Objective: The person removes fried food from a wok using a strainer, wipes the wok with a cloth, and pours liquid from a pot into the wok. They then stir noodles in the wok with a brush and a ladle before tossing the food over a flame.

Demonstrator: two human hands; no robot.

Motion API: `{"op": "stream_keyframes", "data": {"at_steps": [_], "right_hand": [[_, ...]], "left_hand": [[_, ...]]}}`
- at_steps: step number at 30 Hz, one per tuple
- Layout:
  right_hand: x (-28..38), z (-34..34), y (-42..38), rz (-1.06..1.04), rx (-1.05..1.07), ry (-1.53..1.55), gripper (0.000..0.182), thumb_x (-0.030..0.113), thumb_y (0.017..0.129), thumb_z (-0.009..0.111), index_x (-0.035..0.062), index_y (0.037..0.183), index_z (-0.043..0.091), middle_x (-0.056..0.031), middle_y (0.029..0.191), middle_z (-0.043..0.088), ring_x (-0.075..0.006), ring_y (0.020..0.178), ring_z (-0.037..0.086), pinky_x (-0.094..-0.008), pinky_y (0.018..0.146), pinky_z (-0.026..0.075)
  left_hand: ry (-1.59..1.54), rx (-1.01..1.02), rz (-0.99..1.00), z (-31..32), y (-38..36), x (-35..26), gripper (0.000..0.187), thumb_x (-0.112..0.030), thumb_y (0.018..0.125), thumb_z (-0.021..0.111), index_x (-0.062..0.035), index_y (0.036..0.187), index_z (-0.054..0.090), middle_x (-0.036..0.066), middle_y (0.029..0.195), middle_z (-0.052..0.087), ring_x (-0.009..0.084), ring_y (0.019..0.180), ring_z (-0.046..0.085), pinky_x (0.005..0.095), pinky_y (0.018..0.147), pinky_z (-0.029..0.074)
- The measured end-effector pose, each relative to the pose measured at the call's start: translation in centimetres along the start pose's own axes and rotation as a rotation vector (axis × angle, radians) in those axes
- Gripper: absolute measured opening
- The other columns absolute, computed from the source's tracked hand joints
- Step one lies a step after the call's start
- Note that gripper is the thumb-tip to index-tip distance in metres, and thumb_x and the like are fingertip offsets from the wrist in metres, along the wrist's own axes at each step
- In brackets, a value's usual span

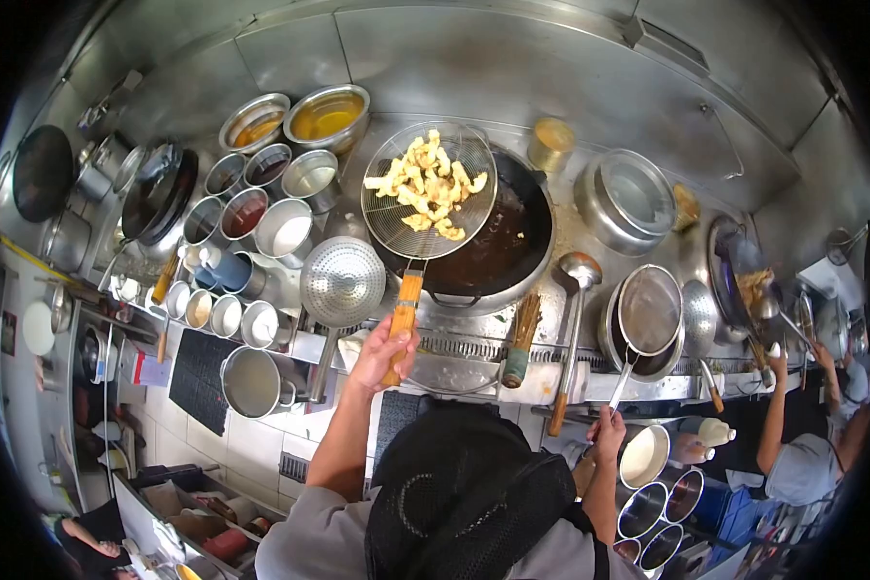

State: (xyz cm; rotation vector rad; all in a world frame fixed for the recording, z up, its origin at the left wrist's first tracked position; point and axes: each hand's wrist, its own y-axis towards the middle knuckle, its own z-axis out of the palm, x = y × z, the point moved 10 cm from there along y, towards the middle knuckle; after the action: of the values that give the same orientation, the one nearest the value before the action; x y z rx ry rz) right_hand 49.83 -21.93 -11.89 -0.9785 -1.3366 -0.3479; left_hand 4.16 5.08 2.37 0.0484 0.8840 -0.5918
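Note:
My left hand (387, 353) is closed around the wooden handle of a wire skimmer (385, 215). Pale golden fried pieces (430, 184) lie heaped in its mesh. The skimmer hangs above the left part of a big black wok (535, 227) of dark oil, where a small bit floats. Down at the right, my right hand (606, 435) grips the metal handle of a fine-mesh strainer (650, 307). The strainer's round head is over a metal pot (610, 338). A perforated ladle (343, 280) rests just left of the skimmer.
Metal containers of sauces and seasonings (244, 215) crowd the left, with bowls of yellow liquid (329, 114) behind. A ladle (578, 280) and a bamboo brush (522, 338) lie right of the wok. A co-worker (807, 464) stands at the far right near another wok (730, 256).

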Motion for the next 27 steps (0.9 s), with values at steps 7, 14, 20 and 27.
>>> {"op": "stream_keyframes", "data": {"at_steps": [7, 14, 20, 27], "right_hand": [[0.1, -0.5, 0.7, 0.039, -0.001, -0.01, 0.027, 0.028, 0.092, 0.067, 0.0046, 0.101, 0.057, -0.0033, 0.065, 0.057, -0.0109, 0.043, 0.052, -0.0234, 0.037, 0.039], [-0.1, -0.4, 1.6, 0.046, 0.026, 0.045, 0.028, 0.027, 0.093, 0.065, 0.0045, 0.107, 0.057, -0.0059, 0.074, 0.061, -0.0115, 0.052, 0.055, -0.025, 0.044, 0.044], [11.7, 0.5, -1.7, -0.617, -0.381, -0.879, 0.037, 0.02, 0.093, 0.062, -0.005, 0.121, 0.057, -0.0172, 0.095, 0.062, -0.0256, 0.08, 0.062, -0.0364, 0.071, 0.052], [15.2, 22.7, -5.6, -0.43, 0.398, -0.554, 0.033, 0.021, 0.094, 0.063, 0.0001, 0.12, 0.062, -0.0143, 0.11, 0.067, -0.0221, 0.095, 0.064, -0.0323, 0.082, 0.051]], "left_hand": [[0.082, -0.075, -0.028, -1.1, -1.2, -0.1, 0.03, -0.016, 0.095, 0.057, -0.006, 0.121, 0.044, 0.005, 0.082, 0.052, 0.0094, 0.049, 0.046, 0.0251, 0.044, 0.043], [0.196, -0.125, -0.058, -1.7, -1.6, -0.5, 0.022, -0.014, 0.098, 0.054, -0.0061, 0.11, 0.039, 0.004, 0.08, 0.051, 0.0104, 0.05, 0.048, 0.0275, 0.045, 0.045], [0.184, -0.12, -0.076, -1.5, -1.5, -0.2, 0.023, -0.014, 0.096, 0.055, -0.0065, 0.113, 0.04, 0.004, 0.083, 0.051, 0.0097, 0.052, 0.046, 0.0272, 0.046, 0.044], [0.112, -0.117, -0.048, 0.5, -0.2, 0.7, 0.022, -0.014, 0.097, 0.054, -0.0065, 0.113, 0.04, 0.004, 0.083, 0.051, 0.01, 0.053, 0.048, 0.0274, 0.047, 0.045]]}}
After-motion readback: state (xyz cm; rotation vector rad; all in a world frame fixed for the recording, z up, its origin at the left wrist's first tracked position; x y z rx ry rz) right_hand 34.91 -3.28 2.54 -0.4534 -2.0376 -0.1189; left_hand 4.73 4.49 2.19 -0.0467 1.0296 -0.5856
